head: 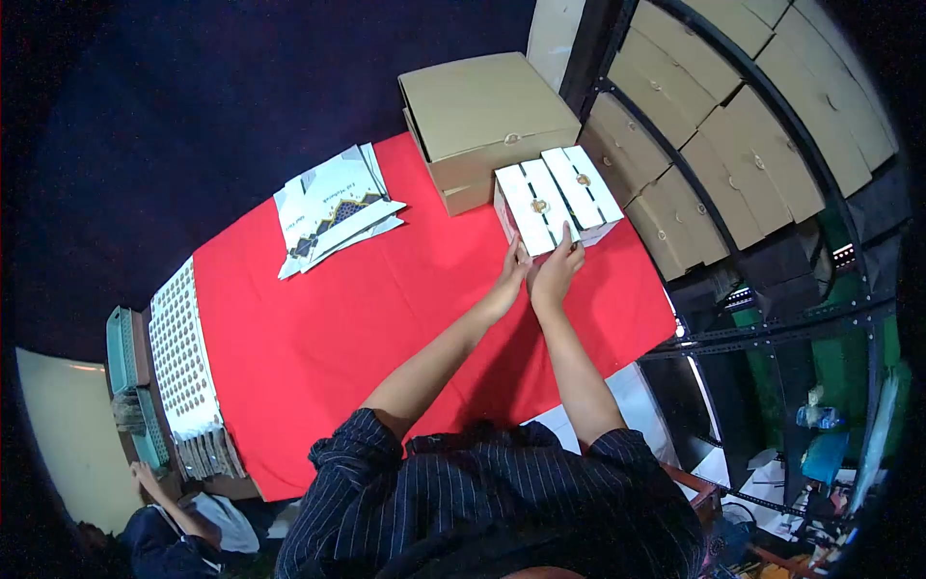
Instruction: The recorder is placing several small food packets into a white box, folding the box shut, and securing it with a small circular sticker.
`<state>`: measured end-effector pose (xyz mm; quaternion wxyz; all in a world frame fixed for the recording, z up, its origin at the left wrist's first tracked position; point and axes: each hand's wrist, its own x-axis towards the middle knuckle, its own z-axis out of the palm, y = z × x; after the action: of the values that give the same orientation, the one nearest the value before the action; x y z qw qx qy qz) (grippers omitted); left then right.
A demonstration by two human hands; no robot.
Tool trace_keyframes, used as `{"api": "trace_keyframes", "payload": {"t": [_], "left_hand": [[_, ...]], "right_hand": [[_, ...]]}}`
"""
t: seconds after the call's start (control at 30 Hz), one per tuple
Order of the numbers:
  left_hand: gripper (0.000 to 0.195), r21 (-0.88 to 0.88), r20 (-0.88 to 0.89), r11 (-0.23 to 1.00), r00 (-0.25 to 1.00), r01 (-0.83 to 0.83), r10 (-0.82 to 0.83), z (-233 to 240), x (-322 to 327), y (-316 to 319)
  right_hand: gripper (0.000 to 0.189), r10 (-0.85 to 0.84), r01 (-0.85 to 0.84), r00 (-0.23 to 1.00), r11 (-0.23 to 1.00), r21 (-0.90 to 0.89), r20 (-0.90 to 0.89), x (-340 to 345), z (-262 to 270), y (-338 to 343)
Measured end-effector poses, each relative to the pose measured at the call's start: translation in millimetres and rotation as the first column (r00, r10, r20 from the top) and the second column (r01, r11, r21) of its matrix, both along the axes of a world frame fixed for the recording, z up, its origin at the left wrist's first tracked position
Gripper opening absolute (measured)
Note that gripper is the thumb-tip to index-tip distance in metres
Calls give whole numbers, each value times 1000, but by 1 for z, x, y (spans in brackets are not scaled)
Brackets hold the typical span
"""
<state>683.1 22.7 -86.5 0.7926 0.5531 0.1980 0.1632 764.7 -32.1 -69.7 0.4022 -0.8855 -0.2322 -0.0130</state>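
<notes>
Two white boxes stand side by side at the right end of the table, the left white box and the right white box. Each lid bears a dark stripe and a round gold-brown seal. My left hand is at the near left corner of the left box. On its near right corner rests my right hand, thumb along the lid. Both hands hold this box between them, and it sits against the right one. Its near face is partly hidden by my fingers.
Behind the white boxes is a large brown cardboard box. Printed white paper bags lie across the red tablecloth. A sheet of round brown stickers covers the left end. Shelves of cardboard boxes rise at right; another person sits lower left.
</notes>
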Motion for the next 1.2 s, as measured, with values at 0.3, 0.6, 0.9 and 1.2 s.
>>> {"api": "trace_keyframes", "payload": {"t": [0.3,0.6,0.9,1.2], "left_hand": [[63,716,70,637,938,-284,340,19,8,26],[92,980,-169,108,985,164,41,75,0,105],[113,776,-629,173,727,606,274,74,-65,88],[93,467,-732,763,680,447,50,59,-22,88]], "right_hand": [[78,278,-279,947,960,-18,163,17,20,-27],[61,588,-596,793,803,3,162,20,33,-66],[56,575,-580,814,808,101,80,25,34,-73],[92,562,-533,824,813,237,-75,-67,-4,-66]]}}
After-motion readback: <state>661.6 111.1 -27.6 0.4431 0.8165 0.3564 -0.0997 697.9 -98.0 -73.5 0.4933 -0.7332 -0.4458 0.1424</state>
